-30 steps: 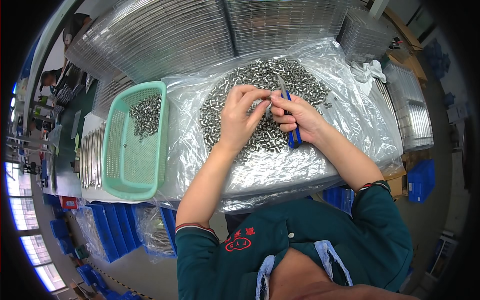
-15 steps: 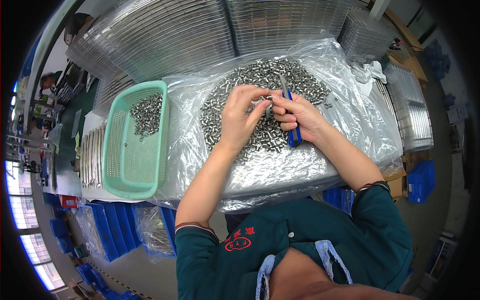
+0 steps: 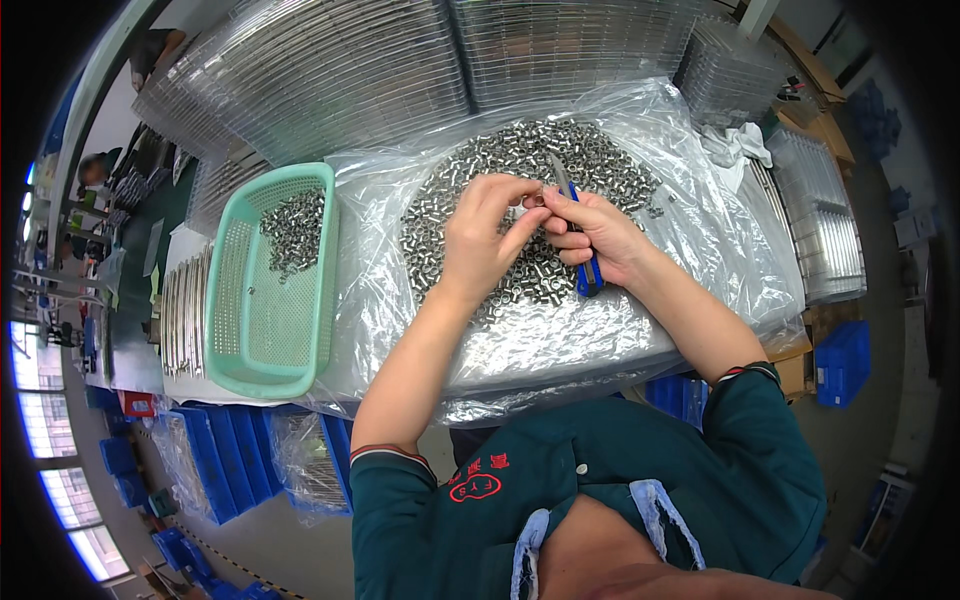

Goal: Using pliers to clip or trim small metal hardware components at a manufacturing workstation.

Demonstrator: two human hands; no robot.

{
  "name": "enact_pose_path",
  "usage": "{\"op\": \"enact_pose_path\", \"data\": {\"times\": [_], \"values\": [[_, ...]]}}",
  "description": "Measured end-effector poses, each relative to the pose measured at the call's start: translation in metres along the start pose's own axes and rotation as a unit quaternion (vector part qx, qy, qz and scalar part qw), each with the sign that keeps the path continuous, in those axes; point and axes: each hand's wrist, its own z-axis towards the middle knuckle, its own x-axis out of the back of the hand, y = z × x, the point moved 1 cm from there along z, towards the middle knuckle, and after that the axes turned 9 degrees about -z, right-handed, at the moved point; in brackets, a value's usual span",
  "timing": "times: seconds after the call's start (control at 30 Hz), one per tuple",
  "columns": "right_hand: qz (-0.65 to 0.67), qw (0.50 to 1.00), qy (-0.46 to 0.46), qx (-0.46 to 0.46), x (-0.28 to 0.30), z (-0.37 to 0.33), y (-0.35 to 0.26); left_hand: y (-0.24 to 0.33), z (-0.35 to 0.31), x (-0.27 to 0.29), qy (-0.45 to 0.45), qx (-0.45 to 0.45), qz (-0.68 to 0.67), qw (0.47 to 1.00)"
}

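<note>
Centrally, left hand (image 3: 488,230): reached in over the bench; thumb and forefinger were closed on a small metal fitting (image 3: 538,199), largely hidden by the fingertips.
Right hand (image 3: 610,238): fingers were curled around a blue utility knife (image 3: 590,274); the thumb tip lay just beside the small metal fitting, and from my position I could not tell whether it touched.
Knife blade (image 3: 558,166): was exposed and pointed away from the person, above the pile.
Fitting pile (image 3: 540,140): short, shiny metal cylinders were spread beneath and beyond both hands.
Plastic sheeting (image 3: 725,235): lay under the pile, clear and wrinkled.
Mint-green basket (image 3: 211,300): stood left of the pile, well apart from the hands; it contained a smaller heap (image 3: 292,232) of metal pieces toward its far end.
Clear trays (image 3: 330,85): were stacked high behind the pile.
White cloth (image 3: 735,143): lay crumpled at the far right.
</note>
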Motion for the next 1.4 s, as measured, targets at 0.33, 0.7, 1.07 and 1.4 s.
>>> {"op": "enact_pose_path", "data": {"times": [0.33, 0.7, 1.07, 1.4], "values": [[-0.001, 1.000, -0.011, -0.001, 0.001, 0.001, 0.001, -0.002, 0.000, 0.002, -0.016, -0.025, 0.015, 0.999], [0.015, 1.000, -0.004, 0.001, 0.002, 0.000, 0.000, 0.002, 0.000, -0.002, 0.002, 0.044, -0.045, 0.998], [0.006, 1.000, -0.020, 0.000, -0.003, -0.002, -0.003, -0.016, 0.013, 0.042, 0.278, 0.143, -0.319, 0.895], [0.026, 1.000, -0.001, 0.018, -0.003, -0.002, -0.004, -0.014, -0.002, 0.019, -0.114, 0.080, 0.155, 0.978]]}}
